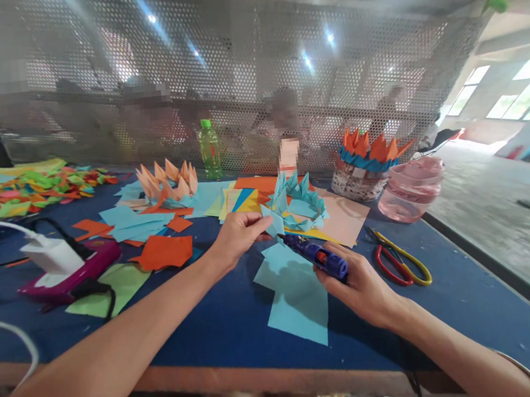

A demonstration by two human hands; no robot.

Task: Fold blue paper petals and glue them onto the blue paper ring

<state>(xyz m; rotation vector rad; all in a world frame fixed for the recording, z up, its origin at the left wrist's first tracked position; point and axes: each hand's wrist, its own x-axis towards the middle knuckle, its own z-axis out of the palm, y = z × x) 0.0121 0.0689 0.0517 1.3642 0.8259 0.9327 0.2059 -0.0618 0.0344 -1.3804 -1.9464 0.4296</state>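
Observation:
Between the thumb and fingers of my left hand [239, 238] is a folded light-blue paper piece [273, 221]. My right hand [363, 284] grips a dark blue glue gun [321, 257], its nozzle touching or very close to the lower edge of that piece. Right behind it stands a ring of pointed light-blue folded paper [316, 209]; whether the held piece is joined to it I cannot tell. Light-blue paper sheets [299, 302] lie on the table below both hands.
Scissors [401, 260] with red and yellow handles lie right of my right hand. Behind are a pink jar [406, 193], an orange-and-blue paper ring [374, 152], a peach paper ring [169, 183] and a green bottle [210, 150]. A purple power strip [76, 272] sits left.

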